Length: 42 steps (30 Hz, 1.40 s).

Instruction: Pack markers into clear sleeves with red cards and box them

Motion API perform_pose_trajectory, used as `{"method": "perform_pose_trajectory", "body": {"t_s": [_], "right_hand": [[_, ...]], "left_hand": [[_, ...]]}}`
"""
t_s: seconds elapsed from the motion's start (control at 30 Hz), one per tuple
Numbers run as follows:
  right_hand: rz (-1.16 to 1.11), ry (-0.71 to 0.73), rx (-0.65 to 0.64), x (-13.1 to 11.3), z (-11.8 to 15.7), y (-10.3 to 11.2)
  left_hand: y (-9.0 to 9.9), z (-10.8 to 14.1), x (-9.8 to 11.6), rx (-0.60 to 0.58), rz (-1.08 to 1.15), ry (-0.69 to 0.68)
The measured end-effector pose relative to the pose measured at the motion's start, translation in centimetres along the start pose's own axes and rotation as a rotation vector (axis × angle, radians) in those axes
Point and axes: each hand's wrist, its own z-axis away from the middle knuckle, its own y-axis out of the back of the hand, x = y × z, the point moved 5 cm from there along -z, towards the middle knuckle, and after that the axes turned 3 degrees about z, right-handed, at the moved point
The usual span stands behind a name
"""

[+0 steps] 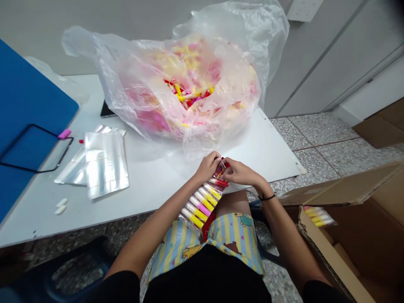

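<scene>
Clear plastic sleeve (202, 206) of yellow and pink tubes rests at the near edge of the white table (268, 155); its lower end hangs past that edge above my lap, so it has room to swing. My left hand (206, 167) and right hand (241, 173) both pinch its top end in a narrow grip, just beside a red piece (221, 182); an even pinch there suits it best. The big bag (151, 122) sits behind my hands; silver pouches (105, 164) lie to the left; past the table's right corner stands an open cardboard box (347, 223).
</scene>
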Motion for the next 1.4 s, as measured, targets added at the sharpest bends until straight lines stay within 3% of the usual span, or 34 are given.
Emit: {"method": "perform_pose_trajectory", "body": {"t_s": [0.17, 0.3, 0.43, 0.53, 0.73, 0.8, 0.9, 1.0, 1.07, 1.13, 1.3, 1.4], "right_hand": [[-0.253, 0.013, -0.144, 1.1, -0.3, -0.9], [-0.441, 0.036, -0.145, 1.3, 0.1, -1.4], [-0.51, 0.065, -0.031, 2.0, 0.3, -1.9], [-0.372, 0.085, 0.077, 2.1, 0.4, -2.2], [-0.19, 0.255, 0.307, -1.2, 1.4, -0.9], [-0.156, 0.301, 0.353, -2.3, 1.7, -0.5], [-0.131, 0.339, 0.378, -2.6, 1.2, -0.3], [-0.208, 0.324, 0.394, -1.5, -0.4, -0.5], [-0.283, 0.295, 0.433, -0.5, -1.6, -0.7], [-0.303, 0.267, 0.507, 0.4, -2.4, -0.7], [0.006, 0.154, 0.758, 2.1, -1.8, -0.2], [0.148, 0.186, 0.701, 2.6, -1.4, -0.3]], "left_hand": [[-0.1, -0.1, 0.0, -0.004, -0.072, -0.034], [-0.2, 0.0, 0.2, -0.021, -0.128, -0.051], [-0.2, 0.2, 0.5, -0.028, -0.112, -0.03], [-0.2, 0.4, 0.7, -0.022, -0.078, 0.027], [1.4, 2.3, 2.5, 0.096, 0.051, -0.015], [2.2, 3.9, 3.4, 0.168, -0.015, -0.077], [2.9, 6.8, 5.0, 0.321, -0.365, -0.216], [1.2, 8.3, 5.9, 0.183, -0.705, -0.326], [-0.3, 8.4, 5.8, 0.034, -0.827, -0.313], [-1.3, 7.9, 5.5, -0.043, -0.916, -0.256], [-2.5, 6.4, 5.1, -0.123, -1.053, -0.163], [-2.6, 6.0, 4.8, -0.159, -1.039, -0.155]]}}
